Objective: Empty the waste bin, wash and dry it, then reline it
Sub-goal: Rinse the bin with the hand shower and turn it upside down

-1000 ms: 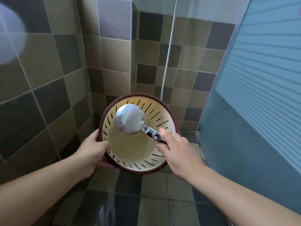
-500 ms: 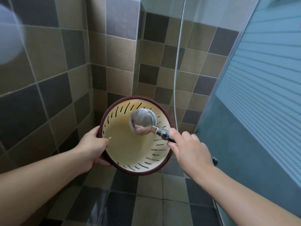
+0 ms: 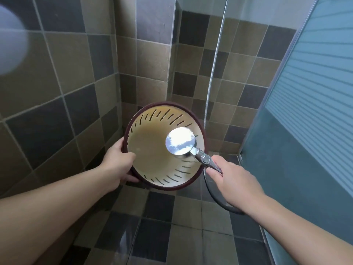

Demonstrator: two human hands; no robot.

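Waste bin [image 3: 152, 150] rim in gripping left hand [image 3: 116, 165], right hand [image 3: 233, 180] clutching shower head [image 3: 180, 140].

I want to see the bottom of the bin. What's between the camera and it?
The shiny shower head, held by the right hand, covers part of the bin in the head view.

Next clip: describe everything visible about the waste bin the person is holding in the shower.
The waste bin is round, seemingly plastic, with a cream interior, a dark maroon rim and narrow slots cut around its upper wall. It is held off the tiled floor, tipped so its mouth faces the camera, and holds no liner or rubbish. The left hand grips its left rim, thumb inside. The chrome shower head, held by the right hand, sits over its right side.
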